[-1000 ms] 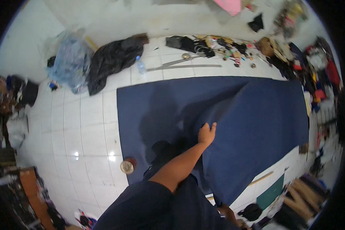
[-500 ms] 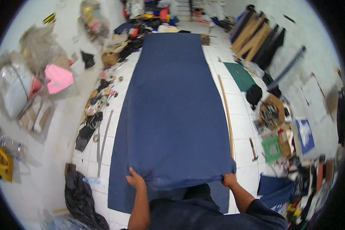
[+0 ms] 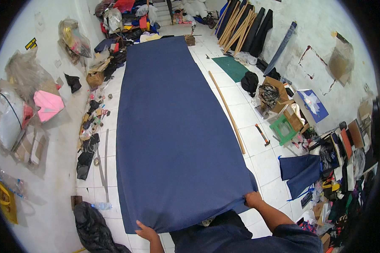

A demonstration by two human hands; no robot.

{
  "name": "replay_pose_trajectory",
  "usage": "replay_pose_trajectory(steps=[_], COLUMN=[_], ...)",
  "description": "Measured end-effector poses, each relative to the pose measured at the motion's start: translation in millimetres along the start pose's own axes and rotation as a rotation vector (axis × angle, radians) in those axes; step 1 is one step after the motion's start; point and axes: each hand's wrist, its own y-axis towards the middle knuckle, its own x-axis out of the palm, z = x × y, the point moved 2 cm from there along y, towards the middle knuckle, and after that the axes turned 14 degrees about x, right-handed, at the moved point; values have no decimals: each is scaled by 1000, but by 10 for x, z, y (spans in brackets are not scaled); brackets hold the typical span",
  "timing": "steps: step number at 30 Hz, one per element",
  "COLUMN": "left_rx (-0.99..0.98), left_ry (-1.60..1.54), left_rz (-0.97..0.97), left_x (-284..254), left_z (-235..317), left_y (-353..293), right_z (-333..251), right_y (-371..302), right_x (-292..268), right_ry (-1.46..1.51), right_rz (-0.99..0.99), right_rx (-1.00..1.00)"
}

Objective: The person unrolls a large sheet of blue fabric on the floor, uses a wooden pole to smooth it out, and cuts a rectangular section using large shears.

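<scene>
Navy cloth [image 3: 169,126] is lying along the floor [image 3: 264,168], its far part seemingly laid flat; its near edge, apparently not yet settled, is resting in the left hand [image 3: 146,232] and right hand [image 3: 253,199], fingers gripping it, mostly closed.

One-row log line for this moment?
left hand: holding navy fabric sheet by near-left corner | right hand: gripping same sheet, near-right edge | sheet: spread over white tiled floor | right of sheet: wooden pole, hammer

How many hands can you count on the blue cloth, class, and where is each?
2: the left hand at the near left corner of the blue cloth, and the right hand toward its near right corner. No other hands show.
</scene>
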Motion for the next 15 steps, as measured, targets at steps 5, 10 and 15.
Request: replay_pose_trajectory(steps=[5,10,15], left_rx=[24,-486,-633], left_ry=[-198,-688,-618], left_rz=[-102,-400,-499], left_x=[-404,-164,698], left_z=[-1024,-2408,-3934], left_y=[-489,-855,-767], right_z=[222,325,208], right_y=[-329,-75,968], right_x=[728,1982,3231], right_ry=[23,238,325], right_rz=[-63,323,574], right_rx=[-6,-115,-87])
